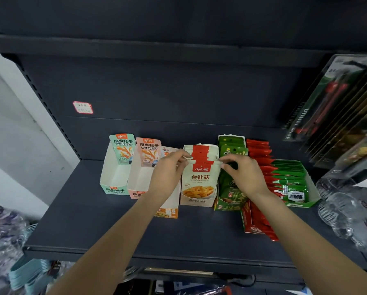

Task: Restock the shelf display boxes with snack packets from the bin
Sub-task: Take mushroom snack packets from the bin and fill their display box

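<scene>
A cream display box (197,201) stands mid-shelf, filled with cream and red snack packets (200,177). My left hand (167,173) pinches the left top edge of the front packets. My right hand (243,174) pinches their right top edge. To the left stand a mint box (114,177) and a pink box (139,184), both showing bare white insides, and an orange box (167,211) partly hidden by my left arm. To the right sit a green box (229,201) with green packets, a red box (254,224) with red packets, and another green box (299,188).
The dark shelf (114,231) has bare room in front and at the left. Packaged utility knives (327,99) hang at the right. Clear glassware (348,209) stands at the shelf's right end. Wrapped goods (3,241) lie below left. A small label (83,107) sticks on the back panel.
</scene>
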The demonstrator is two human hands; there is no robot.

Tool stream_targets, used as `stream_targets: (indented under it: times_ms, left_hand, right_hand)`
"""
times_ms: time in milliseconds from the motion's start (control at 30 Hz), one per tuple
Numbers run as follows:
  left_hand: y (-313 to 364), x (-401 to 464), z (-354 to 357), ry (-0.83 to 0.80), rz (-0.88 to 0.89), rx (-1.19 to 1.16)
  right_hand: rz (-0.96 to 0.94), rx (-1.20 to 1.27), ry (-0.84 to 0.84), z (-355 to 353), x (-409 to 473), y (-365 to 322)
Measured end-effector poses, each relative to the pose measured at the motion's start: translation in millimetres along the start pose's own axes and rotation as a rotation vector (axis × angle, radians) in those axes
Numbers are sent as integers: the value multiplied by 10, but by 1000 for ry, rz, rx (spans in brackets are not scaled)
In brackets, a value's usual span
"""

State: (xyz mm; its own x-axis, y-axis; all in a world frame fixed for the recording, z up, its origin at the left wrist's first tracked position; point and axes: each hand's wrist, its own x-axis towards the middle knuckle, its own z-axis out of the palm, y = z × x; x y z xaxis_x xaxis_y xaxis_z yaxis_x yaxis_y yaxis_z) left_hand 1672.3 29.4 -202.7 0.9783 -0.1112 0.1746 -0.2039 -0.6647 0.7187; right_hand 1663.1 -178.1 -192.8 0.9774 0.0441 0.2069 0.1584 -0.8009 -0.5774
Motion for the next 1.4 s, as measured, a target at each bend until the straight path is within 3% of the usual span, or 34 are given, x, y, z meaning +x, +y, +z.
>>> stream_targets:
  times_ms: [233,667,1033,1167,1400]
  left_hand:
    - [-7,0,-24,-59,143,256]
    - [119,-71,-31,-26,113,396]
    - [283,-1024,-396,115,45,185]
    - [157,-1770,-497,158,-83,92]
    - [-446,-3144,-679,80,-397,53]
  right_hand:
    - [0,-86,15,68,-5,-12]
    - [30,-92,-18,-9,-103,-223]
    - [-96,41,-44,52,-855,-737]
    - [-240,-6,-143,180,-1378,-938]
    - [-218,87,-473,808,-2251,-1344]
